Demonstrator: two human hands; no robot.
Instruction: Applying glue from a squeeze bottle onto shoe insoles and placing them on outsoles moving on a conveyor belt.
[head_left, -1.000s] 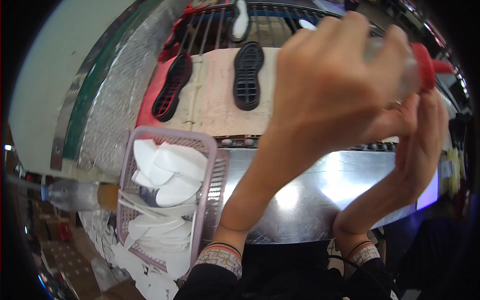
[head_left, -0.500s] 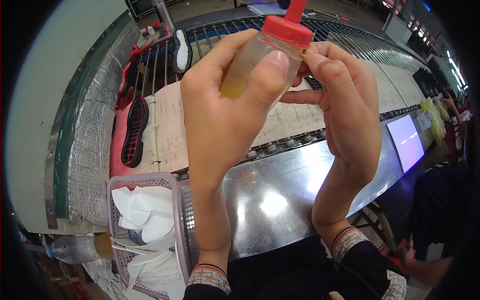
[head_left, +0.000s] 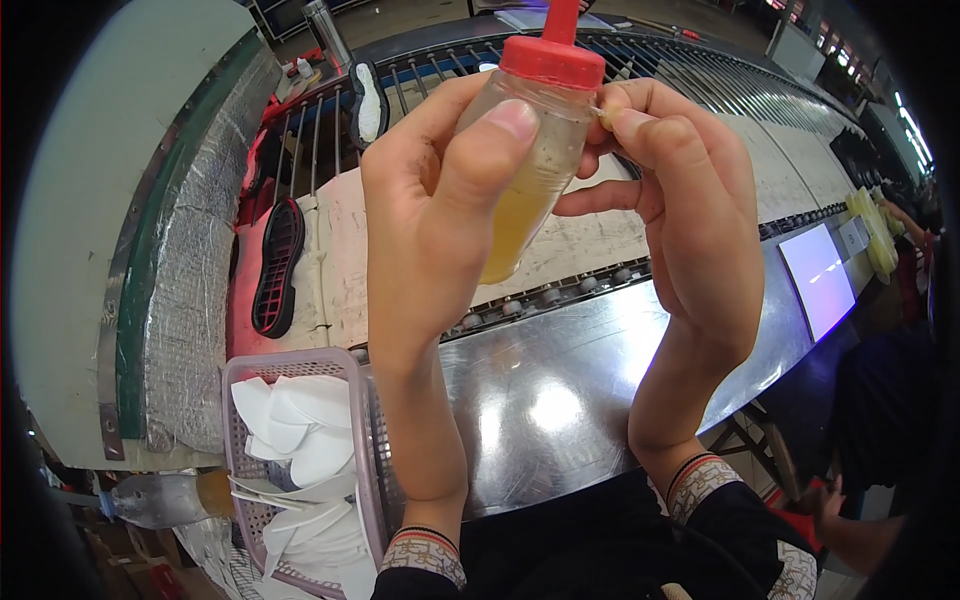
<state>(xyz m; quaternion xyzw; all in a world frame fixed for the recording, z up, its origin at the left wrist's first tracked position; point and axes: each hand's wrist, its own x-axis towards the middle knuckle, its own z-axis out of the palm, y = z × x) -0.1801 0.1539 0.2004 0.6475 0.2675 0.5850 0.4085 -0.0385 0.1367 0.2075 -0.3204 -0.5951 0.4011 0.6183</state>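
Observation:
My left hand (head_left: 425, 215) is wrapped round a clear squeeze bottle (head_left: 540, 170) with a red nozzle cap (head_left: 552, 62) and yellowish liquid inside. The bottle is held slightly tilted, cap up, above the conveyor. Close to its neck, my right hand (head_left: 700, 220) pinches thumb and forefinger together on a small yellowish bit (head_left: 607, 117), too small to name. The other fingers of that hand are curled, and one reaches toward the bottle's side. My left fingers are mostly hidden behind the bottle.
Below the hands runs a metal worktop (head_left: 560, 390) beside a conveyor (head_left: 610, 222). A lilac basket (head_left: 232, 400) of white shoe-shaped pieces stands at lower left. Black shoe soles (head_left: 279, 265) lie farther back. A glossy panel (head_left: 818, 280) sits at right, near another person's hand (head_left: 905, 225).
The bottle has turned and shifted a little left, showing more of its body and liquid. My left thumb has slid left along it. My right hand stays nearly in place, still pinching.

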